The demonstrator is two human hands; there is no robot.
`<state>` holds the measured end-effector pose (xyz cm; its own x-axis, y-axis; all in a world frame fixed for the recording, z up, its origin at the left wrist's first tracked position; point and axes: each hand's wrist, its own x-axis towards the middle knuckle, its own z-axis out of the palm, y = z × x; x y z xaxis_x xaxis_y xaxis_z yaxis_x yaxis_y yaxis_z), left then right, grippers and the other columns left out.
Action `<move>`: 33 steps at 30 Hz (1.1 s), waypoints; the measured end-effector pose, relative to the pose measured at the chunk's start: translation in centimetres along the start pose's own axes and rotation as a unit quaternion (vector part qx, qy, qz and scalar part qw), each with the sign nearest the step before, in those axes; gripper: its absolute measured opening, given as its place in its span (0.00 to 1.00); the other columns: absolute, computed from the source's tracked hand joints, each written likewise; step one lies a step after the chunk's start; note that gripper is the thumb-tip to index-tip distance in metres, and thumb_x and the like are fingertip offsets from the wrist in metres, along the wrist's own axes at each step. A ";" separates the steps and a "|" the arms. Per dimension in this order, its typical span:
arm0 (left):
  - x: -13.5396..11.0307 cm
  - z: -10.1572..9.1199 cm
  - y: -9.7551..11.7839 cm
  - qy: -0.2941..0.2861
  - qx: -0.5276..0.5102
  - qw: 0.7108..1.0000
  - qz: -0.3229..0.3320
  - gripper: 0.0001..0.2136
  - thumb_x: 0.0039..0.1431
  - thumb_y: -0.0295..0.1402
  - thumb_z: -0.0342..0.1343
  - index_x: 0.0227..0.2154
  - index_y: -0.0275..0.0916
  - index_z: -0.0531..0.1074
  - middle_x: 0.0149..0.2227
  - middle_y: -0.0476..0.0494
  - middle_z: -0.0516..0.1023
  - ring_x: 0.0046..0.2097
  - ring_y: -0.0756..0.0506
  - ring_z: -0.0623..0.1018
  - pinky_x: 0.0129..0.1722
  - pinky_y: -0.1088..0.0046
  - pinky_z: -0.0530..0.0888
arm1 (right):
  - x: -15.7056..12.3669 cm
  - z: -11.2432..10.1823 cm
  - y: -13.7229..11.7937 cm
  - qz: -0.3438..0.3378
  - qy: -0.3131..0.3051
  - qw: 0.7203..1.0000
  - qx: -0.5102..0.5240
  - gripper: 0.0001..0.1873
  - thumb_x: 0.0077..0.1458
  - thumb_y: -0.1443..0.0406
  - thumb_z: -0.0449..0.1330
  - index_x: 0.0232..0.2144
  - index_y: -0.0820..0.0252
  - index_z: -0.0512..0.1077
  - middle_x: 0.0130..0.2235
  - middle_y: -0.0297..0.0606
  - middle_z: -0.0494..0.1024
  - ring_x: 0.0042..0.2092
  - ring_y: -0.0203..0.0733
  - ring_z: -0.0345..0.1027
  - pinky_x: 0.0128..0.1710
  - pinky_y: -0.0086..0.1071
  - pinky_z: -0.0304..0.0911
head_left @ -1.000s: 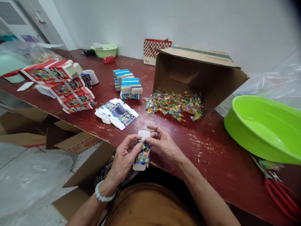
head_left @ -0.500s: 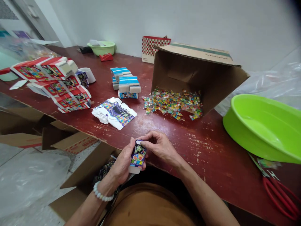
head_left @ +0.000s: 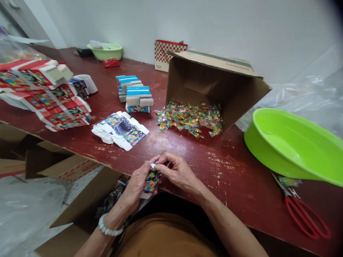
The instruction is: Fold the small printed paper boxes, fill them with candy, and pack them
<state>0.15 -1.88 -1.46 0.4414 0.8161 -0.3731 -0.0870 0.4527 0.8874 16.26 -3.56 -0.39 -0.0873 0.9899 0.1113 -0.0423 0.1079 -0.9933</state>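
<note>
A small dark printed carton (head_left: 151,182) is held over the table's front edge, its white bottom flap hanging out. My left hand (head_left: 135,185), with a beaded bracelet at the wrist, is wrapped round its side. The fingers of my right hand (head_left: 178,173) pinch the white flap at the carton's top; the fingertips partly hide it. Just beyond my hands lies a stack of flattened purple cartons (head_left: 130,132). Small wrapped candies (head_left: 190,119) spill from a tipped cardboard box (head_left: 243,85).
Bundled red cartons (head_left: 64,110) are piled at left, with blue bundles (head_left: 138,95) behind the flattened stack. To the right are a large green basin (head_left: 289,153) and red-handled scissors (head_left: 305,217). An open cardboard box (head_left: 83,203) holding dark cartons stands below the table edge.
The view has turned slightly right, so the table items sit further left. My hands have moved closer together, and my left fingers now cover more of the carton's top.
</note>
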 end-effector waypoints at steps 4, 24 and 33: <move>0.7 0.4 0.1 -0.018 0.019 1.000 0.001 0.34 0.57 0.60 0.50 0.53 0.34 0.72 0.25 0.44 0.77 0.18 0.51 0.73 0.17 0.78 0.69 | 0.5 -0.3 0.7 0.077 0.046 0.996 0.031 0.10 0.53 0.59 0.65 0.29 0.60 0.73 0.32 0.34 0.80 0.25 0.33 0.69 0.25 0.27 0.66; 0.5 2.1 0.3 0.015 -0.167 0.984 -0.053 0.28 0.53 0.38 0.66 0.56 0.48 0.65 0.40 0.44 0.80 0.35 0.45 0.80 0.35 0.68 0.78 | 3.4 -7.3 3.0 -0.050 0.133 0.940 -0.309 0.18 0.60 0.56 0.58 0.51 0.51 0.74 0.56 0.43 0.70 0.59 0.48 0.61 0.60 0.45 0.57; -2.7 -5.1 -4.0 -0.095 0.029 0.989 -0.109 0.22 0.39 0.41 0.71 0.39 0.43 0.75 0.32 0.49 0.74 0.35 0.45 0.73 0.35 0.72 0.70 | 5.2 -14.0 5.9 0.055 0.302 0.869 -0.388 0.15 0.54 0.62 0.61 0.43 0.59 0.78 0.45 0.47 0.78 0.50 0.53 0.67 0.54 0.46 0.59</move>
<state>-5.23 -4.08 -5.41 0.6038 0.6167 -0.5051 0.0782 0.5848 0.8074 29.45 3.51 -6.12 0.4998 0.8404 0.2095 0.6371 -0.1929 -0.7463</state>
